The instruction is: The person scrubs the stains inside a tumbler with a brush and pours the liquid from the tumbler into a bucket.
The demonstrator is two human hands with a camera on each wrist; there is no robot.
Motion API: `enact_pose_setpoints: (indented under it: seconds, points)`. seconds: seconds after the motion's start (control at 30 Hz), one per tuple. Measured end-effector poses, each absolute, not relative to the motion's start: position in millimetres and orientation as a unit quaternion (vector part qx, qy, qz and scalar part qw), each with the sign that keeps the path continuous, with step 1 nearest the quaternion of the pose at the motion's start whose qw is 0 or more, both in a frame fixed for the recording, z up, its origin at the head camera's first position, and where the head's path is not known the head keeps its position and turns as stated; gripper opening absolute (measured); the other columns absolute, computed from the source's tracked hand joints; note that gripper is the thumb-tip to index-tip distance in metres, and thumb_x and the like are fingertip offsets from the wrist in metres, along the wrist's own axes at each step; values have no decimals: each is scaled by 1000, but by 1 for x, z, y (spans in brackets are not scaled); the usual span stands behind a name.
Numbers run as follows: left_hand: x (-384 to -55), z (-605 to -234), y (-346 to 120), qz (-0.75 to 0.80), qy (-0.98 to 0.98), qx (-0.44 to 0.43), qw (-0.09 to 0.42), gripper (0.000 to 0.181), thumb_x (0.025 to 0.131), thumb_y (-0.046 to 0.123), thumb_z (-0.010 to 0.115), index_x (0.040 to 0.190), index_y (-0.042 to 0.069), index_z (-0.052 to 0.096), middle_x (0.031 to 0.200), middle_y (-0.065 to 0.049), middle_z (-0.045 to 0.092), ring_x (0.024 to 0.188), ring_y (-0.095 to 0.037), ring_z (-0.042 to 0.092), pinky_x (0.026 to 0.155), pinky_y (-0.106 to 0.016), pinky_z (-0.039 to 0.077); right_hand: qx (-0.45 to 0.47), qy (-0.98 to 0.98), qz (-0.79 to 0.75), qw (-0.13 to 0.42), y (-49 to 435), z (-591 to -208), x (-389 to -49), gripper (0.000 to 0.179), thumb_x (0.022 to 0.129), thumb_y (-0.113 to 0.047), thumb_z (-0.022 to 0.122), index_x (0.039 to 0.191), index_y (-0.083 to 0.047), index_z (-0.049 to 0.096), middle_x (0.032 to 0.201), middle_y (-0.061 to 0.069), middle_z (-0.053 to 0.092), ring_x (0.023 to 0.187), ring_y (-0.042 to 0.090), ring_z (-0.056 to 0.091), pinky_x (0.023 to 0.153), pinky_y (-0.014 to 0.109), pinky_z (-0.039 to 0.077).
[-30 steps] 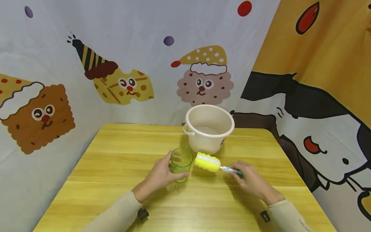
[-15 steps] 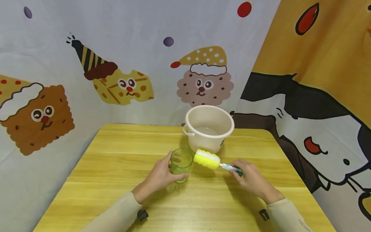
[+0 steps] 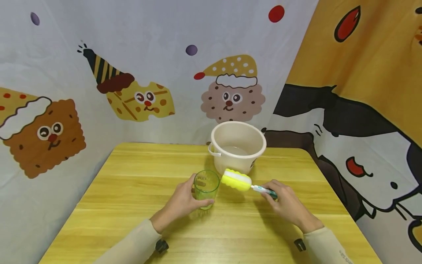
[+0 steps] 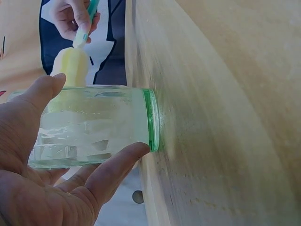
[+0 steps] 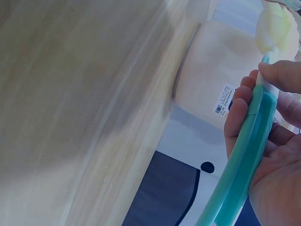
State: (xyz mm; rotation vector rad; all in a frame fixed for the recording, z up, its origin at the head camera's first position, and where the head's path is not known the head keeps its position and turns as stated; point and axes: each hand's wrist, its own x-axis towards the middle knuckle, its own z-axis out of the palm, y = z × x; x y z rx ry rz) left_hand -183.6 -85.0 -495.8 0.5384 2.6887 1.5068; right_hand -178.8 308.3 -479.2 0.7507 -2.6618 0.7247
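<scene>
Left hand [image 3: 184, 200] grips glass [image 3: 210, 189]; right hand [image 3: 286, 202] grips brush [image 3: 236, 180].
The upright glass is just below the head view's centre, thumb and fingers round it; right of it, the brush points leftward before the bucket [image 3: 229, 163].

Clear green glass [image 3: 209, 190] is upright, w/ yel/wht sponge brush [image 3: 236, 180], teal/wht handle [image 3: 259, 188], ptg twd it from just R.

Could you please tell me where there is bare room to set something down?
The table is bare left of the left hand, right of the bucket, and between the sleeves. The glass, brush and bucket crowd the middle.
</scene>
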Motion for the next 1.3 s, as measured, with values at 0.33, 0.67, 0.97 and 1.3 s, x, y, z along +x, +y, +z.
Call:
enact_pose_setpoints:
  seconds: [0.33,0.67,0.97,1.3]
  points:
    - [-184,-496,-87,480,861,171,-1,88,87,36,107,158,13,61,136,-12,83,121,-30,83,99,-46,73,260,-920,249,157,306,-476,-182,14,106,-8,87,117,-14,84,105,-6,77,81,-2,58,68,24,56]
    - [-185,-496,-88,482,858,178,-2,87,87,34,106,158,13,60,138,-10,82,125,-31,82,102,-49,72,267,-916,245,170,306,-471,-185,15,105,-6,87,119,-12,84,105,-5,77,80,-2,57,68,22,53]
    - [-186,-497,-87,481,859,176,-2,88,87,34,107,159,13,60,138,-9,82,125,-31,82,102,-49,72,272,-913,239,187,305,-464,-185,17,104,-6,88,119,-14,84,103,-6,76,79,-1,56,67,23,53]
    - [-185,-498,-85,480,859,177,4,90,87,34,106,160,9,59,140,-11,82,128,-35,81,104,-52,72,272,-914,230,193,305,-461,-184,17,104,-6,88,119,-12,84,104,-5,77,80,0,57,68,27,57]
